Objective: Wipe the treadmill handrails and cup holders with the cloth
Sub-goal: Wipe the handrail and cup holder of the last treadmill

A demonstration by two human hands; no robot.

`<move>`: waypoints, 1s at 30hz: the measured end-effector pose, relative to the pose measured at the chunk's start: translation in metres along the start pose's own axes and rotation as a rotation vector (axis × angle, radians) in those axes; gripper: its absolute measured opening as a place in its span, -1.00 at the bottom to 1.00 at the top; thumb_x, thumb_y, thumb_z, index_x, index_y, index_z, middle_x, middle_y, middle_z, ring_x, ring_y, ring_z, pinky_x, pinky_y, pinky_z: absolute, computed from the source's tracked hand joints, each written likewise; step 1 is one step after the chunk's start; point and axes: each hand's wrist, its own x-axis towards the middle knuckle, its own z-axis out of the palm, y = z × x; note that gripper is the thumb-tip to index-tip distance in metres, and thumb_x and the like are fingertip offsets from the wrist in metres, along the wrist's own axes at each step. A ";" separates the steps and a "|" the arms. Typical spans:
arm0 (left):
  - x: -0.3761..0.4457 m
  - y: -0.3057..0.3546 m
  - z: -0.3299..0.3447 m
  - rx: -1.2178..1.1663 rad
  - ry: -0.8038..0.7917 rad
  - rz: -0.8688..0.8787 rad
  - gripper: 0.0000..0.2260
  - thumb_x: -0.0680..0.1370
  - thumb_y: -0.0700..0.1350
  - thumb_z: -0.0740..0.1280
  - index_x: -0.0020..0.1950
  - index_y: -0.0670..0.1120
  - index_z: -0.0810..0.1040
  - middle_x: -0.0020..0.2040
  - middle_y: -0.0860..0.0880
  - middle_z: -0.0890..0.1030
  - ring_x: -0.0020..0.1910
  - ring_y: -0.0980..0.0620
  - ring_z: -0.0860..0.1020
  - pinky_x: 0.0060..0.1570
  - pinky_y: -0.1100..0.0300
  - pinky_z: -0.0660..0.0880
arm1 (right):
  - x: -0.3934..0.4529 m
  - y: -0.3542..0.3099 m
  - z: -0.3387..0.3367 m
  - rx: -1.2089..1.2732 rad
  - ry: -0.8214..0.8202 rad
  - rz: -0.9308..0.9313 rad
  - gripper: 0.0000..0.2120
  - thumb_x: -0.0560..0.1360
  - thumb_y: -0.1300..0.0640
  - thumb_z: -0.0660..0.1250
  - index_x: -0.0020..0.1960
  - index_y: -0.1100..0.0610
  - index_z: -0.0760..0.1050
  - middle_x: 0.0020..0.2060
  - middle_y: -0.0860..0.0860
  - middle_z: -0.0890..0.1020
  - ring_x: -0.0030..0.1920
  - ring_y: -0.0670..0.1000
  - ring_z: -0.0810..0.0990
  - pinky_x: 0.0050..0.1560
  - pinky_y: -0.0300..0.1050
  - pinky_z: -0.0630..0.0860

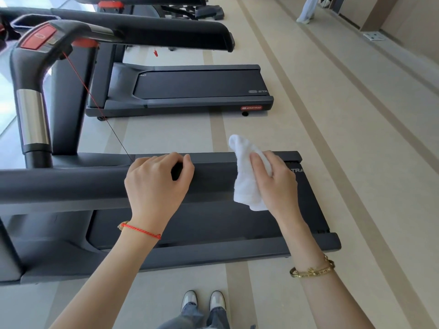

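You can read "STAR TRAC" in white on a red badge [253,108] on the side rail of the far treadmill [180,104]. Its belt [197,85] shows a cut-off "STA" beside a logo, and "AC" near the front. The near treadmill [308,243] shows "TRA" beside your right hand [273,176].

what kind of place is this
Most likely a gym: a black treadmill with a padded handrail in front, a second black Star Trac treadmill beyond it, and a red emergency stop button on the console.
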 end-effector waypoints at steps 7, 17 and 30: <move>-0.001 -0.002 0.002 0.013 0.009 0.001 -0.65 0.59 0.01 0.22 -0.39 -0.02 0.50 -0.54 0.09 0.34 -0.49 0.00 0.34 -0.32 0.23 0.12 | 0.034 -0.020 -0.009 -0.190 -0.305 0.129 -0.60 0.54 -0.20 0.15 -0.21 0.06 0.56 -0.29 -0.02 0.63 -0.20 0.05 0.59 -0.18 -0.04 0.49; 0.000 0.000 -0.002 -0.004 -0.063 -0.010 -0.64 0.58 0.00 0.22 -0.42 -0.03 0.47 -0.57 0.07 0.34 -0.50 -0.02 0.36 -0.35 0.41 0.04 | -0.003 -0.008 0.008 -0.354 0.090 -0.429 -0.62 0.58 -0.15 0.08 0.01 0.06 0.57 -0.15 -0.06 0.58 -0.11 -0.01 0.50 0.04 -0.11 0.40; 0.007 -0.053 -0.037 -0.068 -0.112 -0.004 -0.81 0.59 -0.15 0.31 -0.18 -0.12 0.65 -0.17 0.02 0.70 -0.10 -0.03 0.63 0.11 0.08 0.45 | -0.005 -0.057 0.050 -0.664 0.037 -0.525 -0.52 0.59 -0.17 -0.04 -0.20 0.07 0.52 -0.33 -0.03 0.57 -0.29 0.04 0.48 -0.15 -0.04 0.42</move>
